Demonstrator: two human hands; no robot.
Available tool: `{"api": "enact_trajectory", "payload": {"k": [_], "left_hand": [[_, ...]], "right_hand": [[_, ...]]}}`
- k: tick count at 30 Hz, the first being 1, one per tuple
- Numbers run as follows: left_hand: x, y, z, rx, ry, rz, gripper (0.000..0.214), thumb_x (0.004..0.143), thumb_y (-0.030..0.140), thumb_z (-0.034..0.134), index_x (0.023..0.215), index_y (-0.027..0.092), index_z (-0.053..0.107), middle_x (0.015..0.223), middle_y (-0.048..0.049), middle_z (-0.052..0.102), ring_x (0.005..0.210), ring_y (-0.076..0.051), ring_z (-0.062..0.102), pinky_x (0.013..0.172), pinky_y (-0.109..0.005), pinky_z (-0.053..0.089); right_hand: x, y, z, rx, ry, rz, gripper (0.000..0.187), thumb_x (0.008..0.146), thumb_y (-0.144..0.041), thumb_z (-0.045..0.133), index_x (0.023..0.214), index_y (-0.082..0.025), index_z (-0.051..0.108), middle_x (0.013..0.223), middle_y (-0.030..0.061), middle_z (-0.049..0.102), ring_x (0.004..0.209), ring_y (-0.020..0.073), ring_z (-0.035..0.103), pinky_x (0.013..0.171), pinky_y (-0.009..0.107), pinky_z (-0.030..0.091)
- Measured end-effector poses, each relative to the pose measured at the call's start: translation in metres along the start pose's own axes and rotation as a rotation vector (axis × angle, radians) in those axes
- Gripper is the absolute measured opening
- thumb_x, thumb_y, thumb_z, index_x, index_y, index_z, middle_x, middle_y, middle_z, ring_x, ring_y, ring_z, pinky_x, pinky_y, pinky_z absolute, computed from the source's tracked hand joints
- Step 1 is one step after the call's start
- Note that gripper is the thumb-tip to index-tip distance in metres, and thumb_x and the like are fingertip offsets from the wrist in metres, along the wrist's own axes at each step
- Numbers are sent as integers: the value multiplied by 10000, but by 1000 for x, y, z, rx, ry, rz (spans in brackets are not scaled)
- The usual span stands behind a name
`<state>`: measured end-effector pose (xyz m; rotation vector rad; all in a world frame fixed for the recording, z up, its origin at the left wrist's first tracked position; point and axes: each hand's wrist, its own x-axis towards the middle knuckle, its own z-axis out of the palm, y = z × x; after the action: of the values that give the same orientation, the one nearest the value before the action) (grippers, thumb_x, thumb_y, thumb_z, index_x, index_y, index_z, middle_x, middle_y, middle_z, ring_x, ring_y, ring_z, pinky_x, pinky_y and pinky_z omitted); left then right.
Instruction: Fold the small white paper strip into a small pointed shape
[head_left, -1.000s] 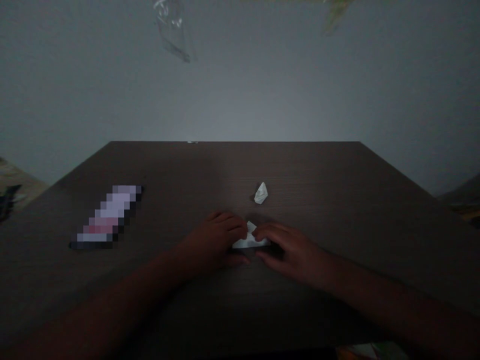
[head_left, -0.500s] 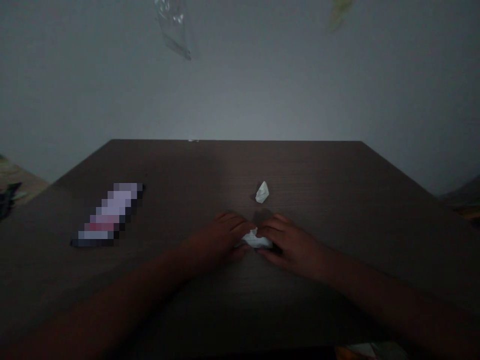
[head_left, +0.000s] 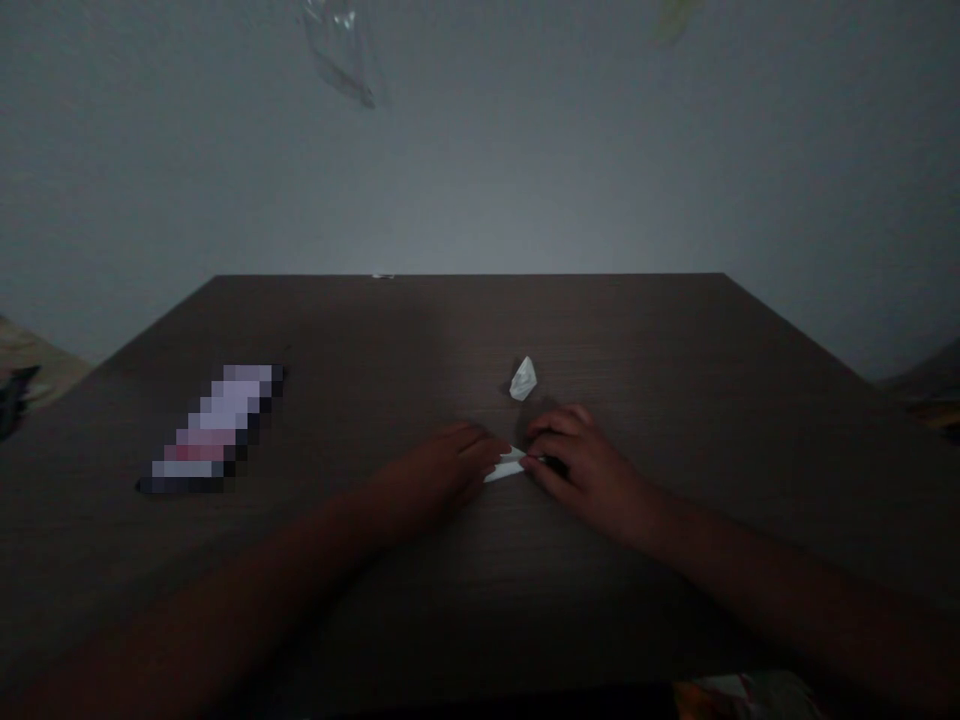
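A small white folded paper (head_left: 508,465) lies flat on the dark wooden table (head_left: 675,380), between my two hands. My left hand (head_left: 450,465) rests on its left end with fingers curled and pressing down. My right hand (head_left: 581,465) pinches the paper's right end with bent fingers. Just beyond my hands stands a second small folded white paper piece (head_left: 523,379), touched by neither hand. The room is dim, so the paper's folds are hard to make out.
A blurred, pixelated flat object (head_left: 214,430) lies on the table's left side. A clear plastic bag (head_left: 337,50) hangs on the grey wall above. Something colourful (head_left: 742,695) shows at the near table edge, bottom right.
The paper between my hands has been pressed flatter and now looks like a thin strip. Both hands shifted slightly away from me; my right fingers drew in over the paper's right end.
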<state>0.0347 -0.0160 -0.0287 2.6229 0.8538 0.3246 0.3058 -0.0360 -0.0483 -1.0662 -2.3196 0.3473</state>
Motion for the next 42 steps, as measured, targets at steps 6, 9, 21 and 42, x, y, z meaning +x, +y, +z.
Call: {"api": "enact_trajectory", "payload": {"k": [6, 9, 21, 42], "left_hand": [[0, -4, 2, 32, -8, 104, 347, 1110, 117, 570, 1394, 223, 738, 1346, -96, 773, 1241, -304, 706, 1114, -450, 541], [0, -4, 3, 2, 30, 107, 272, 1139, 183, 598, 1356, 214, 759, 1306, -89, 772, 1230, -292, 701, 1120, -436, 524], [1, 1, -3, -58, -1, 44, 235, 1156, 190, 584, 1282, 213, 781, 1283, -66, 785, 1239, -274, 695, 1129, -434, 485], [-3, -11, -7, -243, 89, -85, 200, 1140, 229, 570, 1183, 212, 765, 1186, -69, 800, 1188, -260, 732, 1132, -428, 563]], "right_hand": [[2, 6, 4, -13, 26, 59, 115, 1107, -238, 704, 1011, -220, 764, 1150, 96, 781, 1154, 292, 695, 1056, 469, 530], [3, 7, 6, -17, 27, 73, 93, 1097, -230, 709, 1015, -218, 752, 1143, 100, 774, 1145, 296, 699, 1060, 473, 535], [6, 14, 7, -123, 81, 167, 177, 1020, -331, 827, 1017, -212, 696, 1194, 146, 748, 1144, 344, 704, 1013, 500, 586], [-1, -11, -5, -71, -161, -190, 429, 1147, -245, 602, 1571, -232, 671, 1441, 144, 786, 1338, 307, 743, 1178, 542, 607]]}}
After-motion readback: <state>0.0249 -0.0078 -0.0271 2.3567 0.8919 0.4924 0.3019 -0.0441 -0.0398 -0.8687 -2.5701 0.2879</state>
